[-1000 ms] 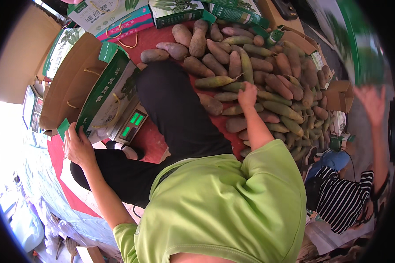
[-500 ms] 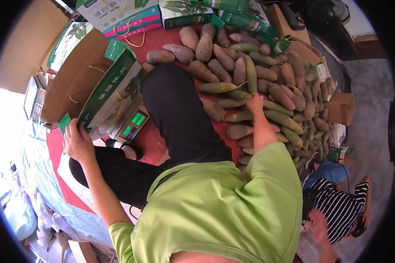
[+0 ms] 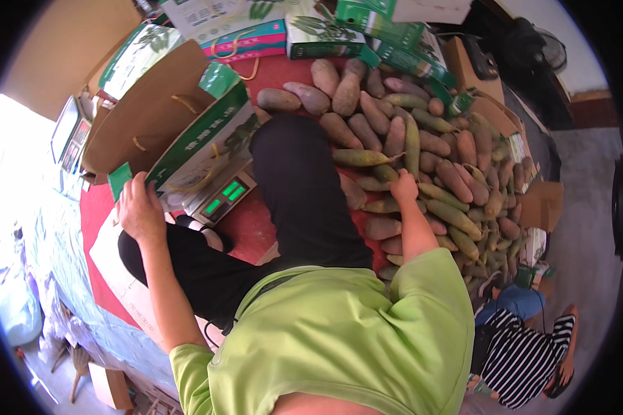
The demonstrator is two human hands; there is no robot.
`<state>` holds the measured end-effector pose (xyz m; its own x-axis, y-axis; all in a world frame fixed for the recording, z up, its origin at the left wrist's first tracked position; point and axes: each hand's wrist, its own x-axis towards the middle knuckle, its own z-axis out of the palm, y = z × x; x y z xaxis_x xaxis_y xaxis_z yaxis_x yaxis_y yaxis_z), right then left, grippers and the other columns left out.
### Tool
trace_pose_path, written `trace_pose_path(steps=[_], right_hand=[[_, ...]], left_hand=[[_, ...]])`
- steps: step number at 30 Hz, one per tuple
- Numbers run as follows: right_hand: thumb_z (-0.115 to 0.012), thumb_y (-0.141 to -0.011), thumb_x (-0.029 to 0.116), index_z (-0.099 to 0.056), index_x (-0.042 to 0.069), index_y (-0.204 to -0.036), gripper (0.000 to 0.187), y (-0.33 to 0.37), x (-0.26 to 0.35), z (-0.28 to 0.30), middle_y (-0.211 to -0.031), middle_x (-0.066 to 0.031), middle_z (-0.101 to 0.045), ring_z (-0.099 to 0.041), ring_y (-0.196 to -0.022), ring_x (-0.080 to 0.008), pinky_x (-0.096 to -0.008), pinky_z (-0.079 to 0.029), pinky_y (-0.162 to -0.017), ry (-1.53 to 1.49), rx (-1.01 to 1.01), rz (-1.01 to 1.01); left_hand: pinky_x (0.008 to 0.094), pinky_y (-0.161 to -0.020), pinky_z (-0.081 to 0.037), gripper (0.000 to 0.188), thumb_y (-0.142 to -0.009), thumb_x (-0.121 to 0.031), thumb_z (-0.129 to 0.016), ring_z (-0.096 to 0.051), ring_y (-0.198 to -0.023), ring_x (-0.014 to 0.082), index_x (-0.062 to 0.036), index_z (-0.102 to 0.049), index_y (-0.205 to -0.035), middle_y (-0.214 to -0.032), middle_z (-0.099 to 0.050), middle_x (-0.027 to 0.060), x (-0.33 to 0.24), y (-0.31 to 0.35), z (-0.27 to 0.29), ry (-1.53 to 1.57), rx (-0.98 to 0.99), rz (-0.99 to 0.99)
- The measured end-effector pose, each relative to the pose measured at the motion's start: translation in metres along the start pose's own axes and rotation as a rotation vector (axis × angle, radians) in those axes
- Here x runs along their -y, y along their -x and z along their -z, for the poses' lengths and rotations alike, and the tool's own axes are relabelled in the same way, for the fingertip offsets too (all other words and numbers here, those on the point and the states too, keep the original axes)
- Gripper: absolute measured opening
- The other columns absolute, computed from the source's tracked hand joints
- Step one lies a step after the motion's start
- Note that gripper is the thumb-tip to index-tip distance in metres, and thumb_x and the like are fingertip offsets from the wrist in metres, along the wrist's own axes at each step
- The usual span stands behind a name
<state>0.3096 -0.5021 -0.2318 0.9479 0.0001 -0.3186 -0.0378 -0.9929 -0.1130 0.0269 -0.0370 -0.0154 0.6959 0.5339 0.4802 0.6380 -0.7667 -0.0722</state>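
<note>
A red ground covering (image 3: 246, 238) stretches beneath a person in a lime-green shirt (image 3: 346, 332), seated with legs folded, in this view we have from above. To the right spreads a broad heap of root vegetables (image 3: 466, 149), reddish-brown ones mixed with long green ones. Beyond its lower right edge, we see a co-worker in a striped top (image 3: 522, 356), apart from the person's hands.

On the left, a green-and-white open carton (image 3: 211, 145) with rope handles stands tilted, apparently resting on a weighing scale (image 3: 218, 200). Several printed cartons (image 3: 325, 36) sit along the far edge of the covering; whether they are filled, we cannot tell.

The left hand (image 3: 142, 211) is at the near end of the open carton, fingers closed over its edge beside a small green flap (image 3: 120, 181). The right hand (image 3: 405, 188) reaches into the near side of the heap, touching the roots just beside a green root (image 3: 383, 172); whether its fingers are gripping one, we cannot tell.

As for progress, the carton is unfolded and in place, its top not yet closed, and the scale's small green display (image 3: 227, 196) is lit. We cannot see how much the carton holds. By our judgement, plenty remains: many roots lie loose, and none is lifted clear.
</note>
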Motion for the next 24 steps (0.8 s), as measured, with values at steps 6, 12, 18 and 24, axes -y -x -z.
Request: trace_pose_path(steps=[6,12,18,24], right_hand=[[-0.072,-0.069,0.033,-0.063,0.010,-0.111,0.049,0.011,0.009,0.043,-0.107,-0.0170,-0.064,-0.060,-0.104,-0.0337,-0.0425,-0.047,-0.087,-0.065,0.088,-0.063],[-0.073,-0.070,0.030,-0.066,0.005,-0.103,0.042,-0.001,0.027,0.098,-0.088,-0.0137,-0.066,-0.060,-0.080,-0.0247,-0.0358,-0.047,-0.072,-0.251,-0.036,0.122],[-0.071,-0.075,0.022,-0.065,0.002,-0.103,0.035,0.023,0.125,0.194,-0.092,-0.0119,-0.068,-0.064,-0.084,-0.0196,-0.0300,-0.048,-0.077,-0.680,-0.147,0.519],[-0.071,-0.078,0.016,-0.064,0.001,-0.105,0.031,0.064,0.246,0.261,-0.088,-0.0046,-0.066,-0.058,-0.075,-0.0098,-0.0239,-0.047,-0.068,-0.908,-0.124,0.921]], left_hand=[[0.0368,-0.073,-0.045,0.019,-0.080,-0.014,-0.063,-0.060,-0.083,0.0230,-0.0145,-0.059,-0.099,-0.086,-0.060,0.0025,-0.002,-0.002,0.000,0.038,-0.014,0.007],[0.0371,-0.073,-0.044,0.019,-0.081,-0.014,-0.063,-0.060,-0.084,0.0237,-0.0144,-0.059,-0.100,-0.087,-0.060,0.0029,0.004,-0.002,0.001,0.092,-0.003,-0.004],[0.0372,-0.073,-0.045,0.021,-0.077,-0.012,-0.065,-0.060,-0.082,0.0231,-0.0141,-0.058,-0.096,-0.084,-0.059,0.0024,0.003,-0.002,0.004,0.082,-0.026,-0.007],[0.0374,-0.073,-0.045,0.019,-0.078,-0.013,-0.064,-0.060,-0.082,0.0234,-0.0141,-0.058,-0.096,-0.084,-0.059,0.0027,0.001,-0.002,0.005,0.090,-0.021,-0.005]])
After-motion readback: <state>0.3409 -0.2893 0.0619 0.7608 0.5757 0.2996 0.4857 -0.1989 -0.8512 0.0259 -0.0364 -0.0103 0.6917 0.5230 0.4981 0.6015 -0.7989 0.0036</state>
